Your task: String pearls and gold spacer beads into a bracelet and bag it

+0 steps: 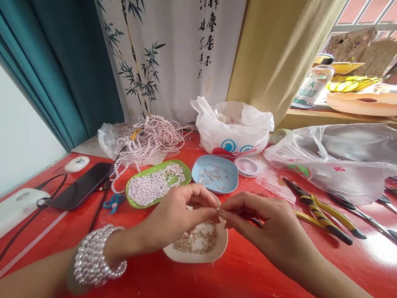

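Observation:
My left hand (187,209) and my right hand (265,218) meet fingertip to fingertip above a white dish (222,245). Both are closed in a pinch on a tiny gold-coloured piece (219,210), too small to tell whether it is a bead or a pin. Gold beads (196,242) lie in the white dish, partly hidden by my left hand. Behind it, a blue dish (196,172) holds small metal pins (213,176). To the left, a green dish (137,204) holds white pearl beads (150,189). A bracelet of pearl strands (93,258) wraps my left wrist.
Strings of pink beads (153,140) pile up at the back left, near a phone (81,184) and a power bank (13,211). Plastic bags (235,131) stand along the back. Yellow-and-black pliers (328,218) and scissors (370,217) lie right. A round lid (248,167) sits beside the blue dish.

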A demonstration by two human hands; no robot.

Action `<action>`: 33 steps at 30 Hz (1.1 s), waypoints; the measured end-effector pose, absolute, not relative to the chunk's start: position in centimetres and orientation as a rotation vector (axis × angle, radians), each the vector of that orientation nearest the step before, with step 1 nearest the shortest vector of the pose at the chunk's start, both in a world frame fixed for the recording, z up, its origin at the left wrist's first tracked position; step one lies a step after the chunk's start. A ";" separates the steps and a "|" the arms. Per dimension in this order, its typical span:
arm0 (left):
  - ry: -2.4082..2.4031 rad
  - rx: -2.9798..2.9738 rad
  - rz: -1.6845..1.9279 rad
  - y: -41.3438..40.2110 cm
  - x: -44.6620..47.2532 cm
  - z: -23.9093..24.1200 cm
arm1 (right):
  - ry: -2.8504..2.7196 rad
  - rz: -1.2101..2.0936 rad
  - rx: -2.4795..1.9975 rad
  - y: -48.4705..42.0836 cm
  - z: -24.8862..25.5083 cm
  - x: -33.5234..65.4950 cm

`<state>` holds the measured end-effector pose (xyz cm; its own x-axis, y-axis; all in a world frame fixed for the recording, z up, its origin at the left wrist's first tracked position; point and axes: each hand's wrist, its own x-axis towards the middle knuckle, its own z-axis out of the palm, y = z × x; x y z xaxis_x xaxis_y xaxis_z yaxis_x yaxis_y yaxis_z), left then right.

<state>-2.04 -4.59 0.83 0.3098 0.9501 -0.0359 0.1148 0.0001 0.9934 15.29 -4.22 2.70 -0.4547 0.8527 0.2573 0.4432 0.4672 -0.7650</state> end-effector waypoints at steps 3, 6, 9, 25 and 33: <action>1.059 1.381 0.887 -4.4 -2.1 0.9 | -2.050 0.884 -1.099 -4.0 2.8 15.4; 1.055 1.379 0.899 -4.5 -2.1 1.0 | -2.063 0.859 -1.119 -3.9 2.7 15.5; 1.026 1.349 0.909 -4.5 -2.1 1.2 | -2.071 0.837 -1.123 -3.9 2.7 15.5; 0.819 1.129 0.942 -4.0 -2.4 1.0 | -1.852 1.241 -1.231 -3.7 2.4 15.6; 0.600 0.750 1.091 -3.5 -2.4 0.9 | -1.528 2.174 -0.903 -4.5 0.5 14.1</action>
<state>-2.44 -3.54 0.89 0.3523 0.9334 -0.0679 -0.5575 0.2676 0.7859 14.07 -4.52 0.49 -0.7433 0.5953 -0.3052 0.0858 -0.3677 -0.9260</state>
